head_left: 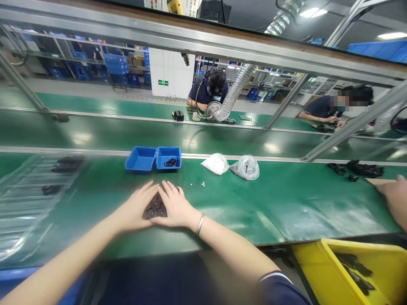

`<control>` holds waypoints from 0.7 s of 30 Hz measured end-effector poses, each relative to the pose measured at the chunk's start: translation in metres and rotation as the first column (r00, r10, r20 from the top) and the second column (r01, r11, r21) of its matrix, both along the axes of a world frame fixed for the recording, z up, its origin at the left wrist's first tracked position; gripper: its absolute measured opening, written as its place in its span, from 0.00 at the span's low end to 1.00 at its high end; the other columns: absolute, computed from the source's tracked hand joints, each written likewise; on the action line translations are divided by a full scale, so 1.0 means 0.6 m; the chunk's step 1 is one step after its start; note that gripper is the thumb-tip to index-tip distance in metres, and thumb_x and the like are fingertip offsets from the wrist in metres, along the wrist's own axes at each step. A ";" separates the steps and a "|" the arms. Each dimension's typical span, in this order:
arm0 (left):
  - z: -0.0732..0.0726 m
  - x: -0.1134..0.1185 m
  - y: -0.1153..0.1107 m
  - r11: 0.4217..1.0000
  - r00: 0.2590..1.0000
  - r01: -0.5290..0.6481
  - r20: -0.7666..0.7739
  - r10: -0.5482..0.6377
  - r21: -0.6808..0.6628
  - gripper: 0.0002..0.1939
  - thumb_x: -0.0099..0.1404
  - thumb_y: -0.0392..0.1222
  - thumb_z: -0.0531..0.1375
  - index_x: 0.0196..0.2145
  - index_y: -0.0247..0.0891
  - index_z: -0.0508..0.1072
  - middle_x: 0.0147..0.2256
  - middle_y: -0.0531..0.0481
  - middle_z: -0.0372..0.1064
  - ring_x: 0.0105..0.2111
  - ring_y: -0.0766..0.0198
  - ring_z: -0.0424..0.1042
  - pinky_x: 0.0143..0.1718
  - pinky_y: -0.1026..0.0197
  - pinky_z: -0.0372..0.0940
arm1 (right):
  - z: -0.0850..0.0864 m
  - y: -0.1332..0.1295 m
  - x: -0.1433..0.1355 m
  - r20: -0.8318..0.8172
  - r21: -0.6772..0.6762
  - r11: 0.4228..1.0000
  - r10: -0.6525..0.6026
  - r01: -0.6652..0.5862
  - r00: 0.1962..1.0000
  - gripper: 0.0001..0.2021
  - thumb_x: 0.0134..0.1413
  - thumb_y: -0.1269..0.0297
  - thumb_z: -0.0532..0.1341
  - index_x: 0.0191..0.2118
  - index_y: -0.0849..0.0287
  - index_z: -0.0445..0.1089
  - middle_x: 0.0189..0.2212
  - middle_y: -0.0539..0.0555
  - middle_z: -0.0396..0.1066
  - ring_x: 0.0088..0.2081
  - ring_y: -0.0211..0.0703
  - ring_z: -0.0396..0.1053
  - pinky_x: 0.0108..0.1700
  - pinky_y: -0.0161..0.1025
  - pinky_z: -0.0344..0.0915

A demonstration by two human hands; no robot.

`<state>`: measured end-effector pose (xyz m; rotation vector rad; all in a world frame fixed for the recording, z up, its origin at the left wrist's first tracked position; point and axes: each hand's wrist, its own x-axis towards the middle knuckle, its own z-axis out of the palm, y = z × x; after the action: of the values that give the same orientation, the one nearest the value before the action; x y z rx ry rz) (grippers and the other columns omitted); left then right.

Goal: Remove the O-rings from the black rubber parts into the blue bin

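A small cluster of dark, round, coiled-looking pieces (155,208) lies on the green work surface between my hands. My left hand (137,207) curves round its left side, and my right hand (176,207) does the same on the right. Fingers on both hands are stretched out, with fingertips meeting beyond the cluster and thumbs close together in front. The cluster's edges are partly hidden under the palms, and its exact kind is unclear. Just beyond stand two blue bins: the left bin (140,159) shows a bare bottom, while the right bin (174,166) holds a black cable-like coil (171,162).
Two plastic bags, one with white contents (216,164) and one partly open (249,167), lie beyond small white bits (203,184). A clear tray (32,203) is left. Black parts (365,168), another person's hand (397,199) and a yellow bin (318,262) are right.
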<state>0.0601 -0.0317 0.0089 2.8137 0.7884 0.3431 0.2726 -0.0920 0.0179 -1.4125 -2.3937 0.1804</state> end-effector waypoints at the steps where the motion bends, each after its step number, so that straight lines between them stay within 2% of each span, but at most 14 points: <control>1: -0.001 0.001 -0.003 1.000 1.000 0.014 0.019 -0.013 -0.002 0.47 0.61 0.52 0.60 0.69 0.35 0.42 0.69 0.37 0.43 0.70 0.45 0.37 0.65 0.39 0.50 | 0.000 -0.004 -0.001 0.005 0.005 1.000 -0.006 0.006 1.000 0.52 0.51 0.32 0.57 0.69 0.69 0.44 0.68 0.72 0.43 0.68 0.65 0.40 0.62 0.64 0.49; 7: -0.011 0.028 -0.026 0.998 0.997 0.051 0.057 -0.049 -0.032 0.46 0.61 0.51 0.59 0.69 0.39 0.41 0.69 0.38 0.44 0.69 0.42 0.40 0.63 0.35 0.52 | 0.008 -0.044 0.022 0.052 -0.022 0.998 -0.058 0.059 0.997 0.53 0.50 0.33 0.59 0.69 0.67 0.43 0.69 0.70 0.42 0.68 0.65 0.40 0.63 0.62 0.50; 12: -0.019 0.090 -0.052 0.992 0.993 0.117 0.039 -0.115 -0.039 0.48 0.61 0.51 0.59 0.70 0.40 0.38 0.69 0.37 0.45 0.68 0.38 0.41 0.61 0.30 0.53 | 0.016 -0.098 0.072 0.110 -0.032 0.991 -0.124 0.128 0.986 0.53 0.51 0.33 0.59 0.69 0.68 0.41 0.69 0.71 0.42 0.69 0.62 0.39 0.64 0.59 0.47; 17: -0.018 0.198 -0.074 0.971 0.971 0.234 0.059 -0.231 -0.048 0.47 0.58 0.48 0.60 0.69 0.36 0.42 0.68 0.34 0.48 0.68 0.37 0.43 0.60 0.29 0.53 | 0.013 -0.152 0.155 0.140 -0.034 0.966 -0.249 0.256 0.958 0.52 0.52 0.34 0.58 0.69 0.68 0.42 0.69 0.70 0.42 0.69 0.61 0.39 0.65 0.60 0.46; 21: -0.015 0.326 -0.089 0.939 0.942 0.336 0.053 -0.333 -0.071 0.46 0.57 0.47 0.60 0.68 0.36 0.47 0.67 0.35 0.49 0.68 0.36 0.44 0.61 0.29 0.52 | 0.011 -0.198 0.260 0.140 -0.055 0.930 -0.352 0.363 0.925 0.52 0.52 0.34 0.58 0.70 0.67 0.41 0.69 0.70 0.41 0.69 0.61 0.39 0.65 0.59 0.46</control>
<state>0.2560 -0.0849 0.0000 2.7872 0.2957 0.3020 0.4285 -0.2108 0.0243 -1.9222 -2.1935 0.0937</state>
